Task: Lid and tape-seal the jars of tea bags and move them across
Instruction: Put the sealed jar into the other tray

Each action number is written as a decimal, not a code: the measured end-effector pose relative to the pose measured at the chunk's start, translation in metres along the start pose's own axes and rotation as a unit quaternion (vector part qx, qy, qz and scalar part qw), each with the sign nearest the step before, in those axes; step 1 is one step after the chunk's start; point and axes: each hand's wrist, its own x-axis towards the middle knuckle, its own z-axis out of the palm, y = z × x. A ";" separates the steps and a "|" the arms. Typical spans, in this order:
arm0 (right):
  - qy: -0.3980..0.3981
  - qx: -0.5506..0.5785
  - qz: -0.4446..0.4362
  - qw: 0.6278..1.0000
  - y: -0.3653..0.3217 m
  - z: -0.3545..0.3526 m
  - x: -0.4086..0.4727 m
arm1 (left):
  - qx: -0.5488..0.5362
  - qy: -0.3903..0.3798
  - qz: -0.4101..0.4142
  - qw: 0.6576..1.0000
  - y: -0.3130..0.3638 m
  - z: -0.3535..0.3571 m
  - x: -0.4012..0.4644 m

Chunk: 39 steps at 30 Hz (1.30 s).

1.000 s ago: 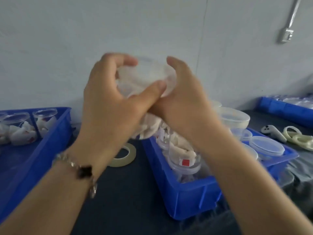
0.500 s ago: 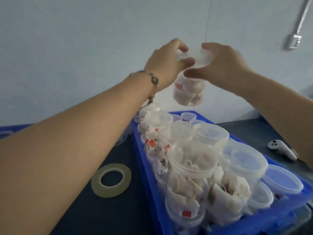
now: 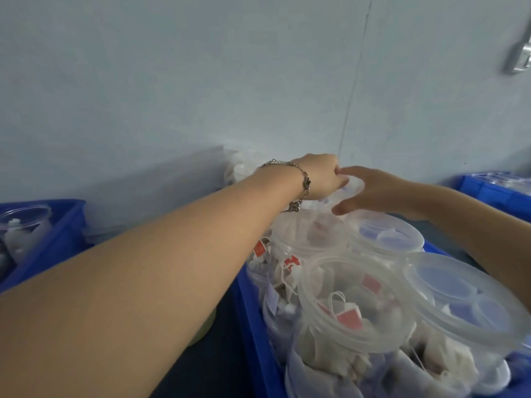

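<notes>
The wall (image 3: 172, 81), pale and bare but for a thin vertical seam, is filling the upper half of the view, with a metal fitting (image 3: 520, 60) at its top right edge. Below it the dark counter (image 3: 207, 366) is carrying three blue bins: the nearest bin (image 3: 253, 326), crowded with clear jars of tea bags, a left bin (image 3: 54, 239) holding a few more, and a far right bin (image 3: 494, 191) only partly in view. A second ago both hands were holding one jar high in front of the wall; they are now reaching far forward and low, to the back of the nearest bin. The jar (image 3: 349, 193) is sitting there between them (its lid showing as a pale disc). The left hand (image 3: 321, 179), braceleted at the wrist, is curling its grip over the lid's left rim. The right hand (image 3: 370, 189) is spreading its grip around the right side, thumb below and fingers above, touching the lid. This lowering suggests the jar is being set down or pressed shut, though blur is hiding the seal. In the foreground an open jar (image 3: 353, 305) is waiting unlidded beside a lidded jar (image 3: 459, 294), so the lidding is evidently far from finished.
</notes>
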 end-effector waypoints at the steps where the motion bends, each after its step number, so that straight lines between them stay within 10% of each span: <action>1: -0.017 -0.008 -0.003 1.000 0.002 0.001 -0.001 | 0.017 -0.009 -0.001 1.000 -0.001 0.001 -0.001; 7: -0.114 0.019 0.037 0.993 -0.007 -0.020 -0.016 | 0.096 -0.048 -0.016 0.994 0.000 -0.010 -0.007; 13: 0.028 -0.013 -0.030 0.999 -0.048 -0.032 -0.023 | 0.151 -0.025 -0.038 0.987 -0.019 -0.055 -0.045; 20: 0.021 -0.051 -0.161 0.985 -0.144 -0.010 -0.031 | 0.193 0.000 -0.132 0.972 -0.074 -0.122 -0.142; 39: -0.180 -0.130 -0.367 0.904 -0.396 0.241 -0.133 | 0.156 -0.063 -0.485 0.858 -0.263 -0.172 -0.505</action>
